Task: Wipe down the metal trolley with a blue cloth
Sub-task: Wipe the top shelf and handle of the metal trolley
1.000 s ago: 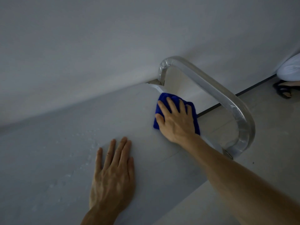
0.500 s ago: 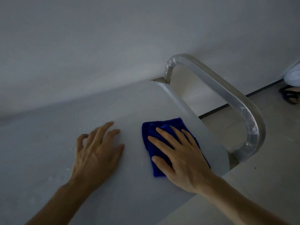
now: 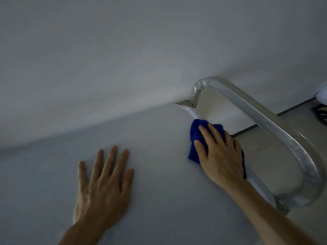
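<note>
The head view looks down on the flat, pale grey metal top of the trolley (image 3: 159, 174), which fills the lower half of the picture and meets a plain grey wall (image 3: 123, 59) along its far edge.

The right hand (image 3: 220, 154) lies palm down on a crumpled bright blue cloth (image 3: 195, 133), fingers spread and nearly straight, pressing it flat against the top rather than gripping it. The cloth sits at the right-hand edge of the top, near the far corner, and some of it hangs past the edge beneath the hand.

The left hand (image 3: 104, 184) lies flat and open on the bare top, fingers apart, holding nothing, well apart from the cloth. Both forearms are bare.

A curved, shiny tubular metal handle (image 3: 265, 121) rises from the far corner bracket, arches out past the right edge, and bends back down to the near end of that edge. Beyond it lies a pale tiled floor (image 3: 265, 156) with a dark strip along the wall base. At the far right edge something white and dark shows, too cut off to identify.
</note>
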Motion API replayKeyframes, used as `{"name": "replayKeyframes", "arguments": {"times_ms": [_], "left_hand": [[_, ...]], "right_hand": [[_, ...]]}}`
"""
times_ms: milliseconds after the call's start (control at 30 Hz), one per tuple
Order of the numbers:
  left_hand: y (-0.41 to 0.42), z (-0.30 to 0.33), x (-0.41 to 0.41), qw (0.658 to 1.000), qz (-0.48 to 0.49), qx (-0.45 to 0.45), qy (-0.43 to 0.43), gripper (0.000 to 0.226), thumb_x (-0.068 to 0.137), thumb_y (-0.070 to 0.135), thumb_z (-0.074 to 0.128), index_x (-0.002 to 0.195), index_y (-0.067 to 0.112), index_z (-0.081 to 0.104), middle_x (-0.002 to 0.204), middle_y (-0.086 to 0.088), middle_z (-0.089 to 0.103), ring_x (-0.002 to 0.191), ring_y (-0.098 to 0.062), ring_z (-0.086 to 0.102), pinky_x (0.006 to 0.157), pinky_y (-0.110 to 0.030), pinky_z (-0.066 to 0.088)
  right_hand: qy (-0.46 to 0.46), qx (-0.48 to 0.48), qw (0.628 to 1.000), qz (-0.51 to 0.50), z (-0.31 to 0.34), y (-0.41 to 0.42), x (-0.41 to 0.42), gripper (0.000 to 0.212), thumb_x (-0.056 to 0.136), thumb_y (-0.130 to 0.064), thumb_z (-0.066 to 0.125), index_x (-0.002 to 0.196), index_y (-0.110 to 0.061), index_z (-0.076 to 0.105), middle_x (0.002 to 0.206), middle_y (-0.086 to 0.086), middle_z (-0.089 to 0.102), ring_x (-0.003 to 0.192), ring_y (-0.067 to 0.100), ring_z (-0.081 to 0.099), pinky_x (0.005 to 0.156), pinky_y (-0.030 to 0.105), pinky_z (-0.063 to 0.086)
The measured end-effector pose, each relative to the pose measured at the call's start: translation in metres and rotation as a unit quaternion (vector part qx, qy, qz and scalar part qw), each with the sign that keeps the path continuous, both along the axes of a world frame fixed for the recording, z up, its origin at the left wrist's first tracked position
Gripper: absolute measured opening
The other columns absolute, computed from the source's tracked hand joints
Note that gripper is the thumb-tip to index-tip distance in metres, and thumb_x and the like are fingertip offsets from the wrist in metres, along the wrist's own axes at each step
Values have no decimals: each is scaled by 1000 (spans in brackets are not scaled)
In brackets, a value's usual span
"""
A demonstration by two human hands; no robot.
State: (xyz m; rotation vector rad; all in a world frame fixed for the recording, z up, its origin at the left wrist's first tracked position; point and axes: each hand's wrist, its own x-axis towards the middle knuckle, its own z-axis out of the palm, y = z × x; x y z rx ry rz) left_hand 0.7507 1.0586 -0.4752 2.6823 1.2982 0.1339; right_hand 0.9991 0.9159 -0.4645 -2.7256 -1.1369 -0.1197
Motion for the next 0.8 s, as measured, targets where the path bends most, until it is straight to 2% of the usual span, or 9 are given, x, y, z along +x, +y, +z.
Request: {"name": "replayKeyframes", "arguments": {"times_ms": [67,133,267,333,467,600,700,800], "left_hand": [[-1,1,2,1000,-7,3,10,64,88,60,-1,150,43,2,159,15,2,147,-14,-6,117,-55,-2],[-1,3,3,1000,-12,5,15,64,90,57,6,151,38,15,159,12,12,148,-18,5,117,-58,6],[3,4,3,999,-23,22,2,62,93,53,17,146,27,39,153,3,35,143,-28,28,112,-63,20],[4,3,3,999,-28,33,0,59,92,49,25,144,27,42,152,1,37,142,-29,30,111,-63,23],[4,3,3,998,-30,47,-9,57,91,46,29,142,25,45,151,0,40,140,-29,33,110,-62,24],[3,4,5,999,-19,43,22,58,95,50,20,146,30,38,152,3,36,142,-25,29,112,-59,22],[3,2,5,999,-18,45,15,57,93,49,25,145,30,41,153,3,36,142,-25,31,113,-59,22],[2,2,4,999,-14,44,5,59,91,51,25,144,31,42,153,5,36,142,-23,32,113,-59,21]], "right_hand": [[-14,1,1000,-20,0,28,13,57,100,-52,28,151,-26,37,158,5,37,132,38,44,105,55,38],[-21,4,1000,-19,-1,57,22,55,101,-48,32,149,-23,40,156,8,39,128,40,46,102,55,39],[-13,16,1000,10,-2,113,24,52,104,-44,29,151,-24,38,157,2,39,137,36,39,114,55,28],[-11,22,998,53,-3,135,11,51,104,-44,28,151,-28,37,159,-3,36,139,34,38,115,52,25],[-6,49,980,194,-2,146,-29,47,102,-43,35,146,-32,47,155,-9,42,138,32,40,112,47,29],[11,40,945,325,-2,117,-45,48,102,-43,35,147,-31,45,156,-11,40,143,24,35,116,47,28],[-14,61,959,278,-4,86,-30,46,103,-40,34,146,-29,47,153,-9,45,141,22,39,113,44,33],[-33,52,991,121,-1,68,6,47,102,-42,32,143,-27,50,149,-5,51,133,27,47,105,45,40]]}}
